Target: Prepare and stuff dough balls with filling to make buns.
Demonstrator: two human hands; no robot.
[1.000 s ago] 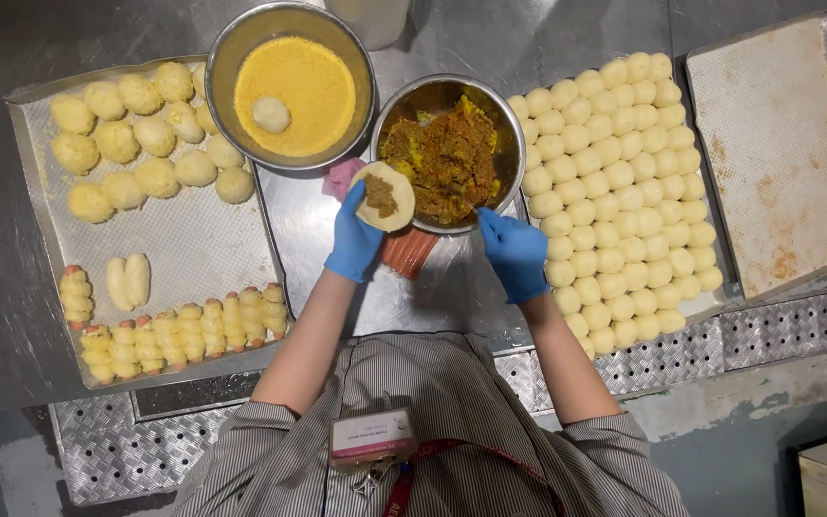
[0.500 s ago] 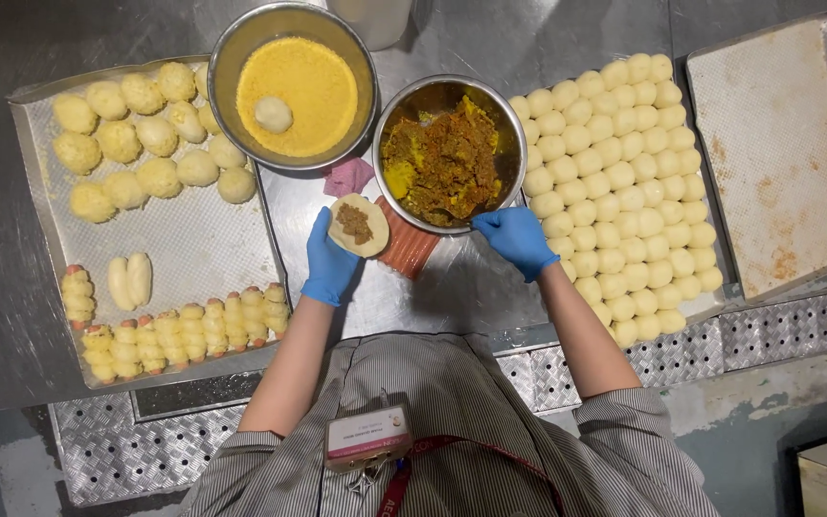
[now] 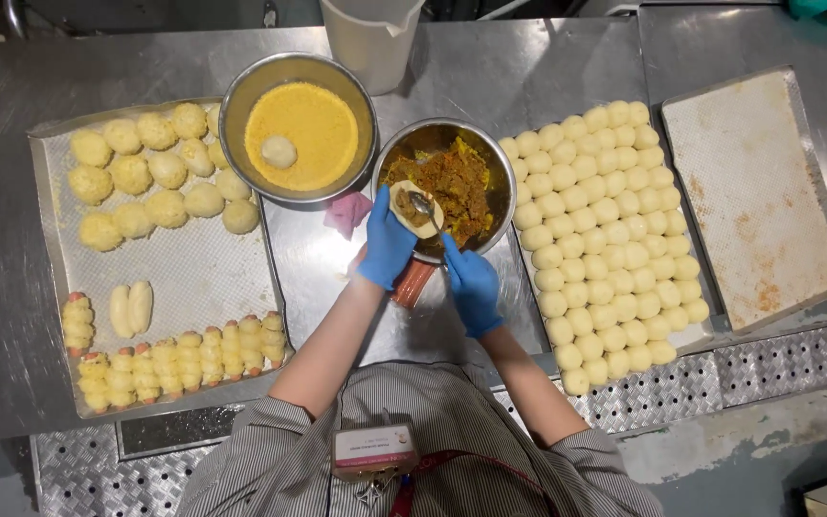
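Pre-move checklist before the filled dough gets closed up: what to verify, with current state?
1. Dough disc cupped in left hand: ok.
2. Filling sits on the disc: ok.
3. Spoon clear of the disc: not ok, its bowl rests on the filling, held by right hand.
4. Filling bowl within reach: ok, right behind the hands.
5. Crumb bowl free: not ok, one ball lies in it.
6. Disc edge clean for sealing: cannot tell.

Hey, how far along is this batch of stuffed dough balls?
Done: about a dozen crumbed balls sit on the left tray. In hand: the left hand cups a dough disc while the right hand spoons filling onto it. Left: most of the plain dough balls.
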